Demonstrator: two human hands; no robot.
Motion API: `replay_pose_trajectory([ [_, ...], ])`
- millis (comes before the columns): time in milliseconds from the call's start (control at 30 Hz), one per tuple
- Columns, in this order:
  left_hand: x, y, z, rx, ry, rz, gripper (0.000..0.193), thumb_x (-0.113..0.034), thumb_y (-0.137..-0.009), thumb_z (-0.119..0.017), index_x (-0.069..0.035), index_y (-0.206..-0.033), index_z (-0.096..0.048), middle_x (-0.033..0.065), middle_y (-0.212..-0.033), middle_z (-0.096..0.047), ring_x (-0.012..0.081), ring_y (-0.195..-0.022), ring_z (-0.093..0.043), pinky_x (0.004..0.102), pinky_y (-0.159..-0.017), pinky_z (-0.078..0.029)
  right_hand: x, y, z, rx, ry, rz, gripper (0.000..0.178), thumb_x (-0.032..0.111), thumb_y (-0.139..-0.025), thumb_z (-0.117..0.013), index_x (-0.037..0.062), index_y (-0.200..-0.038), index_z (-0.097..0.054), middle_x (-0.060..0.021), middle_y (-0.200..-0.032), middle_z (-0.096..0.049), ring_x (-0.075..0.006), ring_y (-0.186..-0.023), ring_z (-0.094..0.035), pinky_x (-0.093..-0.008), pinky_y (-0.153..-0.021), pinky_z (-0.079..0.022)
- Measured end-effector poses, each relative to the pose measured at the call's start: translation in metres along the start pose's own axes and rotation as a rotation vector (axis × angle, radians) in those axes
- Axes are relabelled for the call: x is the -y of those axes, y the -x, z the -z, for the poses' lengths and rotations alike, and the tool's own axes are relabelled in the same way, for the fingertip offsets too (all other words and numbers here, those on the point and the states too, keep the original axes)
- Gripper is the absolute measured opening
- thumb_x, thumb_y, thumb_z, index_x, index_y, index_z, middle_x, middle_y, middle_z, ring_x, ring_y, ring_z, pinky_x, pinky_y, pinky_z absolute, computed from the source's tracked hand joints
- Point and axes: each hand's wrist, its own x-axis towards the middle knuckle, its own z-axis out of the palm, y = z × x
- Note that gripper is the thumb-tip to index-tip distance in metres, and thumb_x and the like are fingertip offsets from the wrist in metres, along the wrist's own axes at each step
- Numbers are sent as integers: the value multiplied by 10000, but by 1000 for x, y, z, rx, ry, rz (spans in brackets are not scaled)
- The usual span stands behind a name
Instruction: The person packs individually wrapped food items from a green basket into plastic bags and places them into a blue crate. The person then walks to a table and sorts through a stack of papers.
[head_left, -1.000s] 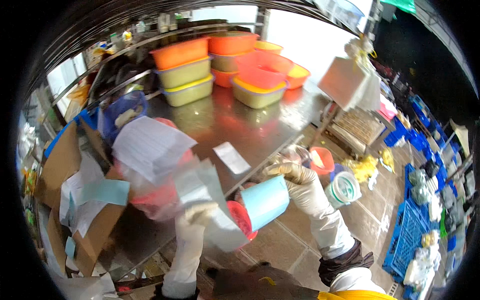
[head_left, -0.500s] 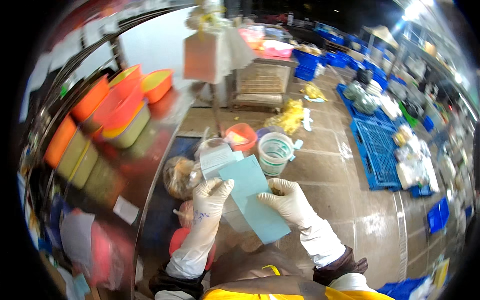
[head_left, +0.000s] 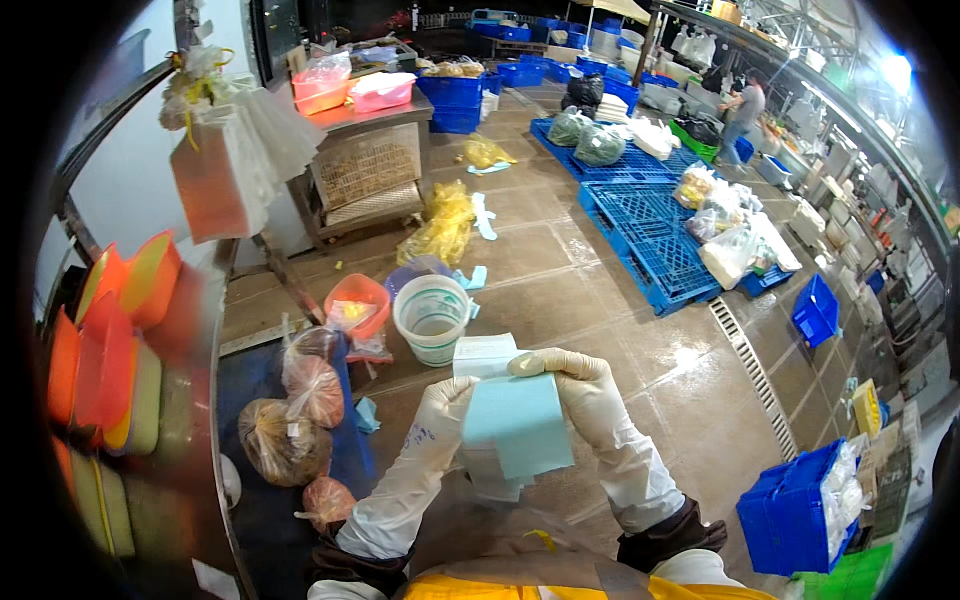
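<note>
Both my hands wear pale gloves and hold a bundle of paper slips in front of me. My left hand (head_left: 440, 420) grips the bundle's left edge, its fingertips partly behind the paper. With thumb on top, my right hand (head_left: 578, 385) pinches the upper right edge. Light-blue paper slips (head_left: 515, 425) face me, the front one hanging lower on the right. White paper (head_left: 484, 352) sticks out above them, and more pale paper shows below. What is written on them I cannot make out.
Beyond my hands stand a white bucket (head_left: 431, 330) and an orange basin (head_left: 357, 303). Bagged goods (head_left: 285, 440) lie at left beside a metal table with orange tubs (head_left: 105, 365). Blue pallets (head_left: 650, 240) bear bags at right. A blue crate (head_left: 795, 510) sits lower right. A person (head_left: 744, 112) stands far off.
My view has swung right, so the bucket, tubs and pallets now appear further left. The long blue slip, held slantwise between my hands before, now shows as a shorter, overlapping bundle.
</note>
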Motion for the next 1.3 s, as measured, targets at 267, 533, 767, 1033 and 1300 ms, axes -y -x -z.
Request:
replay_pose_trajectory([
  [267,10,-110,-10,155,-222,96,163,-176,-880,-612,-18,-907,-641,-9,-812,-626,58,-726,-556,204,-668,-448,15,-59,43,-293,-137,-118,290,9,-845,-549,-22,-1131,-584,-118,-1049,-628,-165,-928,-598,-276,-840,-480],
  [533,46,-186,-88,417,-216,401,204,-145,-857,-625,48,-922,-646,86,-825,-643,103,-739,-588,231,-657,-480,11,-56,130,-628,121,-90,261,54,-838,-629,-16,-1087,-592,-66,-980,-635,-105,-874,-584,-237,-762,-483],
  [767,80,-251,-183,489,159,554,339,-276,-926,-505,31,-1029,-605,65,-891,-640,129,-813,-587,274,-757,-455,15,-36,239,-581,187,217,168,-44,-845,-562,-2,-987,-641,-64,-991,-640,-129,-896,-590,-249,-784,-489],
  [1033,136,-315,-324,605,-432,262,142,-123,-796,-610,-4,-721,-593,-2,-622,-512,78,-587,-436,254,-543,-370,74,-16,376,-779,57,-15,186,42,-841,-589,20,-1023,-621,-33,-921,-624,-105,-810,-577,-237,-714,-477],
  [1300,125,-394,-419,1193,-810,-179,279,-307,-791,-683,-28,-785,-670,90,-697,-641,174,-646,-617,278,-590,-473,122,35,490,-1120,354,25,156,-15,-785,-630,21,-936,-621,-25,-842,-623,-90,-754,-568,-216,-641,-452],
])
